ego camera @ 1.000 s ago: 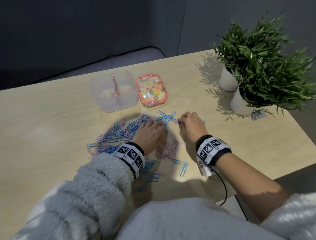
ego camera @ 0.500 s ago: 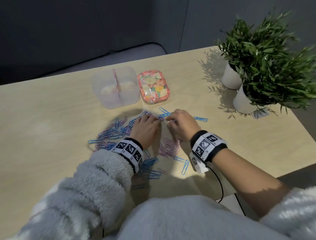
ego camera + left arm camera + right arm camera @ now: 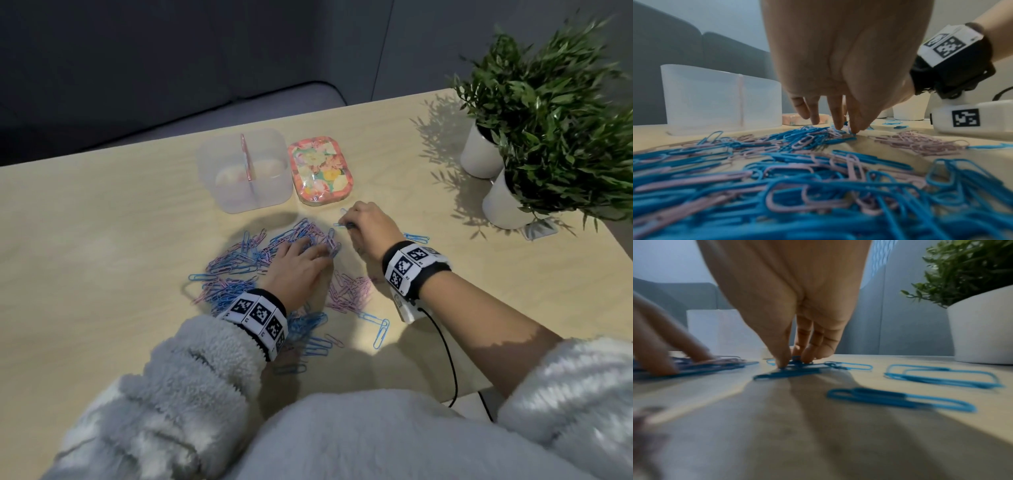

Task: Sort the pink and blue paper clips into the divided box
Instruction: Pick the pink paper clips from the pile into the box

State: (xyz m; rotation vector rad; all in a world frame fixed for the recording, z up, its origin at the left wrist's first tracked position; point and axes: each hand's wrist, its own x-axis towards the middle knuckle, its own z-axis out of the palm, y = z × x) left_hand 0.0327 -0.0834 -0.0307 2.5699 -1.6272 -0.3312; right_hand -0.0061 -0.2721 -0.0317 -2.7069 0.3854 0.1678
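Pink and blue paper clips (image 3: 246, 253) lie mixed in a heap on the wooden table. My left hand (image 3: 318, 248) rests on the heap's right end, its straight fingertips (image 3: 839, 127) pressing on clips. Just to the right, my right hand (image 3: 346, 224) pinches a few blue clips (image 3: 797, 368) between thumb and fingers against the table. The clear divided box (image 3: 219, 192), split by a pink divider (image 3: 247, 161), stands behind the heap. A mostly pink pile (image 3: 349, 291) lies between my wrists. A blue pile (image 3: 308, 325) lies by my left wristband.
A floral lid (image 3: 320, 174) lies right of the box. Two potted plants (image 3: 548, 113) in white pots stand at the table's right edge. Loose blue clips (image 3: 416, 237) lie right of my right hand, and others (image 3: 380, 330) near the table's front edge.
My right hand has slid left and a little farther from me, drawing blue clips along and leaving one behind on its right. The left hand stays on the heap.
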